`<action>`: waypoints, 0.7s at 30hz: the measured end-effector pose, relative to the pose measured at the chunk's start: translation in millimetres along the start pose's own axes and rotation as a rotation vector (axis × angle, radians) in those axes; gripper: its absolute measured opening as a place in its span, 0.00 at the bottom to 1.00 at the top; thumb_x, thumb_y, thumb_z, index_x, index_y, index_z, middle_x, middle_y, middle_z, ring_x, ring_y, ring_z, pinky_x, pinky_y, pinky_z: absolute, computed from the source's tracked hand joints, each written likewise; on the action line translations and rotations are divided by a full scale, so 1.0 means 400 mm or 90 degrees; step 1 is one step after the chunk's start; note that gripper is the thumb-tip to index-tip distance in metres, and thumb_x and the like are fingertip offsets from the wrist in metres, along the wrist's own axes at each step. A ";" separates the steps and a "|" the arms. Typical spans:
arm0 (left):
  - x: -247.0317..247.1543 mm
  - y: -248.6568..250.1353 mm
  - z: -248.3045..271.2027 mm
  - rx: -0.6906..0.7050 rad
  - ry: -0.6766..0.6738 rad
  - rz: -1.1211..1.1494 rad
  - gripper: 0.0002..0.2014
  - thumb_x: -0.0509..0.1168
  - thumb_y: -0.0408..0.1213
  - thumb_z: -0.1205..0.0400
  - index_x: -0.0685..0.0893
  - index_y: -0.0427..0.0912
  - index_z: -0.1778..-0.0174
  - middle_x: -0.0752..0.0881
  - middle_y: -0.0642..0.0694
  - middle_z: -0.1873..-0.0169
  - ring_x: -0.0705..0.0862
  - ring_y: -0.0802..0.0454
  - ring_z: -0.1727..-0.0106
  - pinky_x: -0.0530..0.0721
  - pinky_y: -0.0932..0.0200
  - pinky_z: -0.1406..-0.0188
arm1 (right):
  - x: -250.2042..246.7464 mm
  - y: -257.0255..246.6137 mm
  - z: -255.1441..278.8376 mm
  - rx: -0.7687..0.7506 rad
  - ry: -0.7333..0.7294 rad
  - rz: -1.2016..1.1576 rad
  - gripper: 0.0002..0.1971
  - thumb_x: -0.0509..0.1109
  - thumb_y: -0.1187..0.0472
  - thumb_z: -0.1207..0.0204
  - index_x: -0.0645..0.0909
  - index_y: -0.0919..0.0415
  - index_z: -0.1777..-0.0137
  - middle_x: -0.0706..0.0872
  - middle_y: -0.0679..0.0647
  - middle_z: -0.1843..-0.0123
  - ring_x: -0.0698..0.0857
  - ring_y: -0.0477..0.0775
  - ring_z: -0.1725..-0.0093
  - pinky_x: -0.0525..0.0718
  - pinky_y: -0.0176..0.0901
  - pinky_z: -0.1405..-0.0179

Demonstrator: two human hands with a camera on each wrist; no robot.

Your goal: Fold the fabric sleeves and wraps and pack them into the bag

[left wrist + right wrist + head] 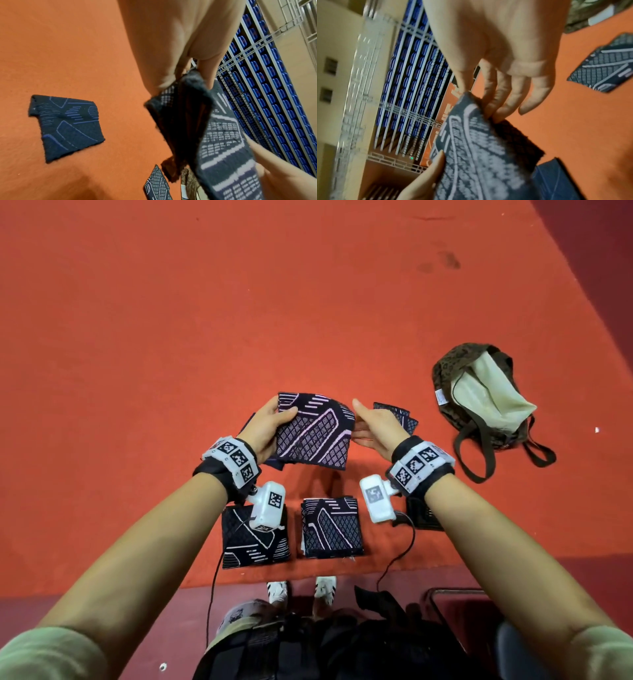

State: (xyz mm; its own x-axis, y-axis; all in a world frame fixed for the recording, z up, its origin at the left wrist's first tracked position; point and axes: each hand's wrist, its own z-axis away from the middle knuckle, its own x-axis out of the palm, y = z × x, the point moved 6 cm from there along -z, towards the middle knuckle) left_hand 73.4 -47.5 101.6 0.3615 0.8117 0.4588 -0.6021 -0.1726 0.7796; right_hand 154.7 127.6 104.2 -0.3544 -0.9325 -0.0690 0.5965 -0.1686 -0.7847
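My left hand [275, 421] grips a folded dark sleeve [315, 436] with pale line patterns, thumb on top, and holds it above the red table. In the left wrist view its fingers [206, 77] pinch the sleeve [219, 135] at the top edge. My right hand [363, 424] is at the sleeve's right edge with the thumb raised clear. Its fairly straight fingers [498, 102] touch that edge of the sleeve [479, 155]. The brown bag [479, 402] lies open on the right, showing its cream lining.
Two folded sleeves [255, 537] [330, 529] lie side by side near the red table's [171, 337] front edge. Another folded sleeve [400, 416] lies behind my right hand. A blue-lined piece [67, 125] lies flat under my left hand. The bag's straps [479, 453] trail toward me.
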 end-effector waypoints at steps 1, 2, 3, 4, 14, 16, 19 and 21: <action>0.001 -0.001 -0.001 -0.005 0.000 -0.004 0.09 0.57 0.24 0.17 0.78 0.41 0.49 0.89 0.44 0.62 0.89 0.51 0.64 0.90 0.54 0.59 | 0.009 0.000 0.003 0.003 -0.029 -0.057 0.12 0.66 0.51 0.20 0.81 0.60 0.56 0.87 0.54 0.59 0.85 0.50 0.60 0.83 0.40 0.56; 0.003 -0.002 -0.001 -0.011 0.004 -0.005 0.09 0.58 0.23 0.17 0.77 0.41 0.49 0.89 0.43 0.61 0.89 0.51 0.64 0.90 0.54 0.60 | 0.015 -0.007 0.007 -0.012 -0.042 -0.068 0.09 0.68 0.55 0.21 0.82 0.60 0.56 0.87 0.53 0.60 0.84 0.48 0.61 0.83 0.40 0.54; 0.001 -0.006 -0.005 -0.016 0.014 -0.010 0.09 0.58 0.23 0.17 0.77 0.41 0.49 0.87 0.42 0.60 0.88 0.51 0.64 0.90 0.54 0.61 | 0.017 -0.014 0.001 -0.038 -0.041 -0.070 0.07 0.69 0.59 0.22 0.82 0.61 0.58 0.87 0.51 0.63 0.84 0.46 0.63 0.82 0.38 0.56; 0.002 -0.009 -0.005 -0.022 0.020 -0.014 0.09 0.59 0.22 0.18 0.76 0.40 0.49 0.86 0.40 0.59 0.89 0.51 0.65 0.90 0.53 0.62 | 0.015 -0.027 0.001 -0.067 -0.024 -0.054 0.06 0.70 0.62 0.23 0.82 0.61 0.60 0.87 0.50 0.65 0.84 0.44 0.64 0.81 0.37 0.57; 0.014 -0.012 -0.015 -0.043 0.011 0.029 0.06 0.57 0.26 0.15 0.79 0.38 0.50 0.89 0.42 0.63 0.89 0.52 0.65 0.90 0.55 0.61 | -0.027 -0.076 -0.002 -0.205 0.087 -0.067 0.12 0.69 0.73 0.25 0.74 0.56 0.60 0.84 0.59 0.64 0.84 0.48 0.70 0.83 0.38 0.72; 0.021 -0.023 -0.012 -0.070 0.002 0.024 0.07 0.57 0.32 0.14 0.80 0.38 0.51 0.90 0.44 0.64 0.89 0.53 0.65 0.90 0.56 0.60 | -0.036 -0.076 -0.003 -0.235 0.107 -0.003 0.11 0.70 0.72 0.25 0.73 0.56 0.56 0.83 0.56 0.68 0.83 0.46 0.73 0.80 0.36 0.75; 0.015 -0.040 -0.020 -0.067 0.030 -0.011 0.08 0.56 0.31 0.14 0.81 0.38 0.51 0.90 0.46 0.67 0.89 0.55 0.68 0.89 0.59 0.64 | -0.040 -0.049 -0.015 -0.176 0.080 0.041 0.20 0.73 0.68 0.26 0.72 0.61 0.36 0.82 0.54 0.62 0.85 0.50 0.64 0.83 0.40 0.65; 0.005 -0.051 -0.028 -0.048 0.041 -0.092 0.07 0.59 0.30 0.15 0.82 0.38 0.51 0.90 0.47 0.67 0.88 0.56 0.68 0.88 0.61 0.65 | -0.032 -0.027 -0.017 -0.121 0.013 0.122 0.27 0.75 0.61 0.27 0.72 0.62 0.29 0.82 0.52 0.55 0.84 0.53 0.52 0.86 0.46 0.49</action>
State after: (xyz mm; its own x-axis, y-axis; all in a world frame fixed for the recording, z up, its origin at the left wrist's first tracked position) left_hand 78.5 -36.1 82.0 0.4038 0.8591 0.3144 -0.6001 -0.0106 0.7999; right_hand 147.7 143.5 109.2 -0.2633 -0.9348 -0.2382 0.5085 0.0754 -0.8578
